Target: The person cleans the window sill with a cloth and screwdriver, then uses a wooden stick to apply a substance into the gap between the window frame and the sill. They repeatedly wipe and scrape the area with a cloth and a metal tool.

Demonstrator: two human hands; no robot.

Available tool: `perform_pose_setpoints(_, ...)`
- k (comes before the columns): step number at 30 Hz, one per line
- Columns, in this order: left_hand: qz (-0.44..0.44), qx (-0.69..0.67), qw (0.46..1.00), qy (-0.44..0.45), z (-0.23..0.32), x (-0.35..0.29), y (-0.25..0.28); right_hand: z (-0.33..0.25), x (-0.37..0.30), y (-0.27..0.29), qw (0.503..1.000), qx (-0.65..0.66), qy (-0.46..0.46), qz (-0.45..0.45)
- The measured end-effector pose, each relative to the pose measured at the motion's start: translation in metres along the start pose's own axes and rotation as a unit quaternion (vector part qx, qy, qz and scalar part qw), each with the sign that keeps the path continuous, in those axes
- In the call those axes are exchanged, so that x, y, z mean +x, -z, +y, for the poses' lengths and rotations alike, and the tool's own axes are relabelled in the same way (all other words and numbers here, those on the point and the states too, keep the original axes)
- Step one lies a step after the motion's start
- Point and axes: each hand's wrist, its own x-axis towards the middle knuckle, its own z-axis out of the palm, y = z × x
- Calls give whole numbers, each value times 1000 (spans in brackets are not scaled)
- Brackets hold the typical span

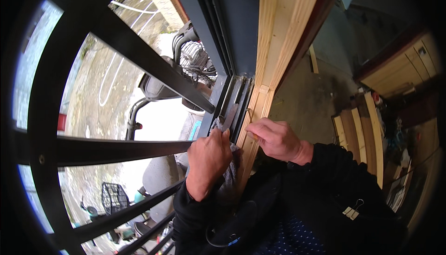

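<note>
My left hand [209, 160] is closed on a grey cloth [227, 180] at the window's sliding track [239, 92]. Folds of the cloth show at the fingertips and below the hand. A flat, narrow grey strip [228, 116] lies in the track just beyond those fingers; whether they hold it too I cannot tell. My right hand [274, 139] is pinched over the pale wooden window frame [255, 143]. A bit of something orange-yellow shows between its fingers, and a thin, brownish rod [250, 114] stands up beside them; the fingers hide how these join.
Black metal bars [125, 150] cross the opening on the left. Beyond them are parked scooters [158, 85] outside. A dark window panel [241, 27] stands ahead. On the right, wooden boards [360, 129] lean indoors. A binder clip [353, 210] hangs on my dark clothing.
</note>
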Motion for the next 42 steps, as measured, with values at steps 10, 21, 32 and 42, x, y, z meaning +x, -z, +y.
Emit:
perform_pose_setpoints(10, 10, -75, 997, 2, -5, 0, 7, -12, 16, -14, 990, -80, 74, -89)
perform_pose_setpoints(21, 16, -98, 995, 11, -5, -2, 10, -24, 16, -11, 978, -138, 108, -113)
perform_pose_setpoints(32, 26, -95, 995, -14, -9, 1, 5, -26, 3, -27, 981, -141, 122, -52)
perform_pose_setpoints(42, 18, -134, 991, 2, -9, 2, 7, -29, 12, -39, 986, -125, 64, -89)
